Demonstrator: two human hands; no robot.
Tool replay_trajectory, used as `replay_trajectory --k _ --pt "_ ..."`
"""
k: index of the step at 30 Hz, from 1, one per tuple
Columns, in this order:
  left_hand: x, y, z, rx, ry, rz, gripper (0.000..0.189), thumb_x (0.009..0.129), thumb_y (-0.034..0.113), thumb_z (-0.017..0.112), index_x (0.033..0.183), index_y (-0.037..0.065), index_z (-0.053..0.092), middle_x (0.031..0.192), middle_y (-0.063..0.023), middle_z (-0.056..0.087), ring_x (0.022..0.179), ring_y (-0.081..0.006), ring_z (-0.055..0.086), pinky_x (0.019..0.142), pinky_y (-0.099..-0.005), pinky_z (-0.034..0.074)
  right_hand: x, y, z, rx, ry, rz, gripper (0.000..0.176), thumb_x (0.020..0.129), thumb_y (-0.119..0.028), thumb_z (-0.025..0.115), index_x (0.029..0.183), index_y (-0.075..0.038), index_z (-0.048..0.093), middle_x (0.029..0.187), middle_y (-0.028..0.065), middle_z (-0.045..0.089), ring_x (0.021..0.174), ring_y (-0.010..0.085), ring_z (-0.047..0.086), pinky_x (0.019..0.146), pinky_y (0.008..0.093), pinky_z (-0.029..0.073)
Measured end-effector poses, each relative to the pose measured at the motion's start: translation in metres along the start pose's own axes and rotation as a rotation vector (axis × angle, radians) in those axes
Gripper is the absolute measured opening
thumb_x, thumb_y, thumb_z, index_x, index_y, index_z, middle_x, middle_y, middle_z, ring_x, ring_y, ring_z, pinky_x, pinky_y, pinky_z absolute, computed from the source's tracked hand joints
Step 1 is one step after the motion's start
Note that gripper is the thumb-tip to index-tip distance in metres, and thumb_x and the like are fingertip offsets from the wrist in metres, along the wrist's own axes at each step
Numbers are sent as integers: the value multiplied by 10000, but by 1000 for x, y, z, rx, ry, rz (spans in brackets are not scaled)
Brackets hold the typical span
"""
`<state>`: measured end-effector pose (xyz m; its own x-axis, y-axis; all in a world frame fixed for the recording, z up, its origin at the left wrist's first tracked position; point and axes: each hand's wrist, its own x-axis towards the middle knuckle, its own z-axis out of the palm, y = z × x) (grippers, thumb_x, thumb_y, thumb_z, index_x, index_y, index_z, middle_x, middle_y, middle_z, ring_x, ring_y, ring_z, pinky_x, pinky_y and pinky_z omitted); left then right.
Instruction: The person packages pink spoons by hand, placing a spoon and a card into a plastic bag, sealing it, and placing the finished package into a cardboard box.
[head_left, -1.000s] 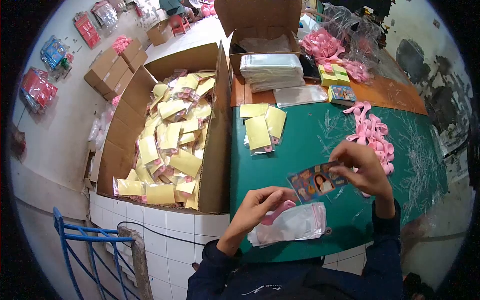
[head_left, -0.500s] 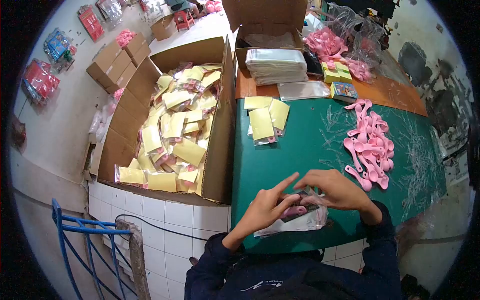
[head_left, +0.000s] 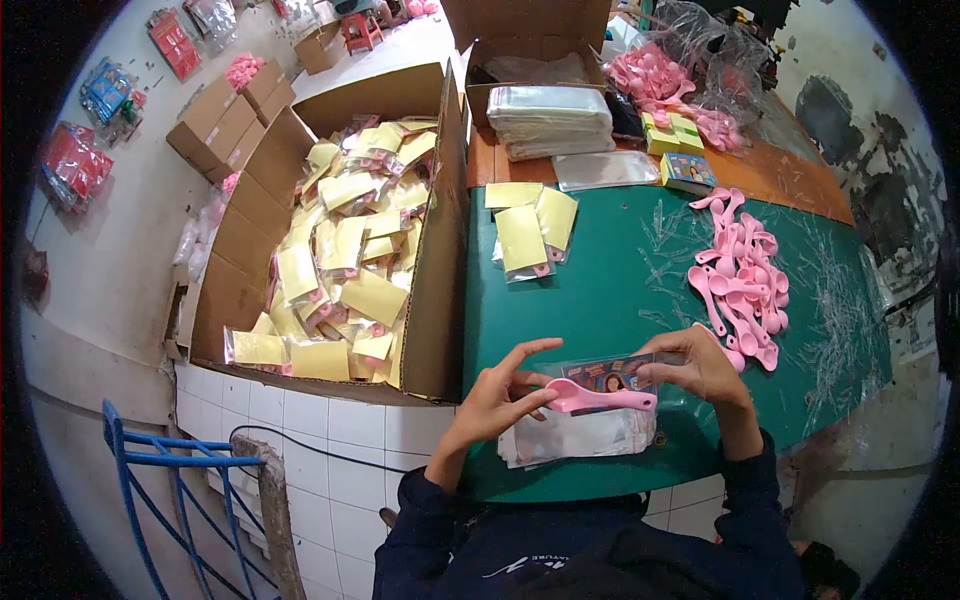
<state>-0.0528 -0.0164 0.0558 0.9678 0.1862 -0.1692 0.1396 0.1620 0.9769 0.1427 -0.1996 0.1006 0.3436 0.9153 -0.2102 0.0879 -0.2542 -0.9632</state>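
Observation:
Low over the near edge of the green table, a pink measuring spoon (head_left: 603, 399) lies across a printed card (head_left: 600, 377) in clear plastic. My left hand (head_left: 500, 397) pinches at the bowl end of the spoon, its index finger stretched out above. The fingers of my right hand (head_left: 695, 368) are closed on the right end of the card and its clear wrapping. Just below them sits a stack of clear plastic bags (head_left: 575, 440), partly covered by the spoon. A pile of pink spoons (head_left: 745, 285) lies beyond my right hand.
Left of the table stands a large carton (head_left: 425, 250) full of packed yellow-backed cards (head_left: 375, 297). Several more packs (head_left: 521, 240) lie on the green tabletop (head_left: 570, 310). Bag stacks (head_left: 550, 120) and small card stacks (head_left: 688, 172) are at the back. Clear plastic scraps (head_left: 840, 300) litter the right side.
My hands have moved apart, the right one outward and the left slightly left. The spoon and printed card, mostly covered by my fingers before, now show above the bag stack.

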Motion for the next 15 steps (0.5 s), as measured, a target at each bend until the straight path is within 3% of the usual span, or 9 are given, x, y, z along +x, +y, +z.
replay_trajectory --k 4,7,10,11,14,15 --pt "5 -10 2 161 -27 32 565 850 107 606 1336 91 321 952 -127 649 850 -151 631 698 -299 534 3 17 -3 -7 36 -47 156 750 -99 699 839 9 629 696 13 604 693 80 558 614 230 442" --pt "13 -18 16 456 335 152 580 910 130 512 1389 112 185 993 -161 631 872 -208 635 714 -298 522 14 22 5 -244 381 -152 227 737 -124 713 901 4 623 746 49 618 706 114 584 609 252 459" --pt "20 -29 23 -161 154 -14 598 948 175 435 1408 115 58 1027 -201 609 919 -256 632 742 -332 530 26 11 19 -361 287 -332 327 721 -158 726 985 -12 600 846 98 621 748 165 608 642 280 483" --pt "20 -34 24 -295 78 -37 582 973 197 353 1412 130 -23 1054 -233 587 954 -284 618 758 -340 529 24 5 20 -457 106 -325 395 723 -163 712 1067 -30 570 1007 123 588 857 229 606 724 310 496" --pt "16 -30 23 -390 65 -136 572 976 181 330 1414 147 -37 1087 -245 566 979 -295 606 766 -352 532 28 14 30 -583 -26 -464 425 721 -162 698 1105 -46 559 1079 131 547 955 265 574 779 324 481" --pt "15 -33 22 -390 50 -131 566 976 172 324 1415 153 -33 1094 -242 562 988 -295 601 772 -355 531 28 17 33 -546 -38 -391 397 727 -153 681 1092 -53 561 1081 132 524 976 293 548 790 354 464"
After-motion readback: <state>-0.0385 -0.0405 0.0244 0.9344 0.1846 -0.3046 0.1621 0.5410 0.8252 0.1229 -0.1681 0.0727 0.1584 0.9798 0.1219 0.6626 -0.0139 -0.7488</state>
